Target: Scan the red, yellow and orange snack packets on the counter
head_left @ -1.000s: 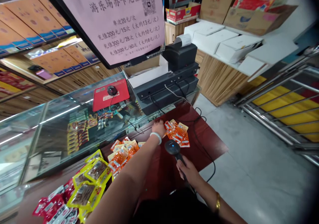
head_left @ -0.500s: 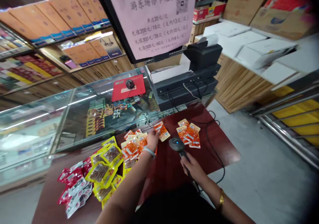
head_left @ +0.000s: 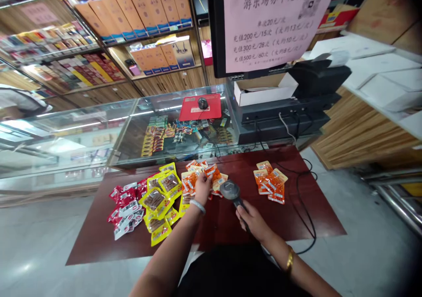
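My left hand (head_left: pixel 202 188), wearing a pale bracelet, pinches the lower edge of an orange snack packet (head_left: pixel 212 171) over the pile of orange packets (head_left: pixel 188 181). Wrapped round the handle of a dark barcode scanner (head_left: pixel 230 190) is my right hand (head_left: pixel 253 220). The scanner head is just right of the pile, pointing toward it. A smaller group of orange packets (head_left: pixel 271 183) lies apart to the right. Left of my left hand are yellow snack packets (head_left: pixel 156 200), with red and white packets (head_left: pixel 127 209) beyond them.
The packets lie on a dark red table (head_left: pixel 227 231). Behind it stand a glass display counter (head_left: pixel 132 145), a red mat (head_left: pixel 187 108) with a mouse (head_left: pixel 202 103), and a screen with a pink sign (head_left: pixel 270 33). A black cable (head_left: pixel 297 200) crosses the table's right side.
The view has turned left. My left hand and its packet are closer in over the orange pile. The blue light on the scanner no longer shows; my right hand keeps its hold.
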{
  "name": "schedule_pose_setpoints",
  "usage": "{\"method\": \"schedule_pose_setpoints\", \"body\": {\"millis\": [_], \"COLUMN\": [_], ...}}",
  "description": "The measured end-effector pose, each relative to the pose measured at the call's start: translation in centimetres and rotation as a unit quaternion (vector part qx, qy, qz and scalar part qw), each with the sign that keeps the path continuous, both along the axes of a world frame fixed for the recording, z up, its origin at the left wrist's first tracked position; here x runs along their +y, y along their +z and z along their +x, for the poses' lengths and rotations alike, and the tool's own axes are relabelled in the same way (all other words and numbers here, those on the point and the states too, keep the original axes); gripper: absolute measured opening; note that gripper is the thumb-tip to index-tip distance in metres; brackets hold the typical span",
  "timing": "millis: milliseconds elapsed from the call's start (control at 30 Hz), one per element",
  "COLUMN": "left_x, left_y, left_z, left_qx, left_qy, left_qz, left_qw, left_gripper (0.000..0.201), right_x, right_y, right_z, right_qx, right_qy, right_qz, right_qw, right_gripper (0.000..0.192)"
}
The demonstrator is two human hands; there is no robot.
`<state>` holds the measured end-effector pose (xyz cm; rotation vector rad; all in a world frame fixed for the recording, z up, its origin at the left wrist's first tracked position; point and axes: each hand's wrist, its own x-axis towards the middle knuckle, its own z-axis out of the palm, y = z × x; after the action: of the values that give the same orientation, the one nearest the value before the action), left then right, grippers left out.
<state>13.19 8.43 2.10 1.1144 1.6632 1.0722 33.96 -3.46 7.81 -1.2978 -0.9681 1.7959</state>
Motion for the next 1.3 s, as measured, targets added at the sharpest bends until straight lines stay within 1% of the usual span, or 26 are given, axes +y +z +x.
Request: {"method": "schedule_pose_setpoints", "body": {"millis": [100,167,233,300,367,400,433,467,533,633,733,833,900,1000,1100,1200,1300], "left_x": [0.1,0.3,0.5,0.9,1.2,1.4,1.6,1.8,2.0,1.9,1.7,1.9,2.1,2.3,2.0,1.9,2.1], "left_y": [-0.4,-0.5,-0.3,0.2,1.0,1.3,1.6,1.7,1.6,0.8,-0.1,-0.5,-0.5,-0.4,-0.2,0.2,0.7], "left_z": [-1.2,-2.2,-3.2,-3.7,-3.5,-3.0,-2.1,-1.0,2.1,7.9,13.6,18.3,20.7,23.4,25.1,26.0,25.9], "left_qx": [0.012,0.052,0.115,0.211,0.313,0.353,0.378,0.389,0.382,0.342,0.300,0.309,0.342,0.396,0.435,0.445,0.434], "left_qy": [-0.007,-0.008,-0.010,0.012,0.048,0.056,0.048,0.026,-0.041,-0.163,-0.274,-0.336,-0.358,-0.361,-0.345,-0.353,-0.380], "left_qz": [0.005,-0.009,-0.036,-0.035,0.011,0.041,0.067,0.085,0.099,0.095,0.096,0.066,0.037,0.012,0.012,0.003,-0.023], "left_qw": [1.000,0.999,0.993,0.977,0.948,0.933,0.922,0.917,0.918,0.920,0.909,0.887,0.868,0.844,0.832,0.823,0.817], "left_gripper": [0.018,0.017,0.017,0.019,0.031,0.038,0.042,0.044,0.040,0.028,0.020,0.024,0.030,0.040,0.047,0.045,0.042], "right_x": [-0.1,-0.1,-0.2,-0.3,-0.4,-0.5,-0.6,-0.7,-0.9,-1.6,-2.5,-3.6,-4.4,-5.1,-5.4,-5.2,-4.6], "right_y": [0.1,0.1,-0.1,-0.2,-0.4,-0.4,-0.5,-0.5,-0.6,-0.9,-1.3,-1.8,-2.0,-2.0,-1.7,-1.5,-1.2], "right_z": [-0.3,-0.4,-0.3,0.0,0.5,0.7,1.1,1.4,2.2,3.8,5.7,7.8,9.0,10.4,11.2,11.3,11.1], "right_qx": [0.003,0.003,0.003,0.007,0.012,0.013,0.013,0.012,0.012,0.019,0.015,0.022,0.033,0.038,0.030,0.033,0.040], "right_qy": [0.002,0.001,-0.003,-0.011,-0.022,-0.029,-0.038,-0.048,-0.075,-0.121,-0.175,-0.246,-0.291,-0.331,-0.352,-0.363,-0.354], "right_qz": [-0.012,-0.012,-0.011,-0.014,-0.018,-0.018,-0.017,-0.017,-0.023,-0.041,-0.057,-0.079,-0.090,-0.091,-0.095,-0.104,-0.099], "right_qw": [1.000,1.000,1.000,1.000,1.000,0.999,0.999,0.999,0.997,0.992,0.983,0.966,0.952,0.938,0.931,0.925,0.929], "right_gripper": [0.049,0.050,0.050,0.051,0.050,0.050,0.050,0.051,0.052,0.057,0.059,0.061,0.063,0.062,0.060,0.063,0.064]}}
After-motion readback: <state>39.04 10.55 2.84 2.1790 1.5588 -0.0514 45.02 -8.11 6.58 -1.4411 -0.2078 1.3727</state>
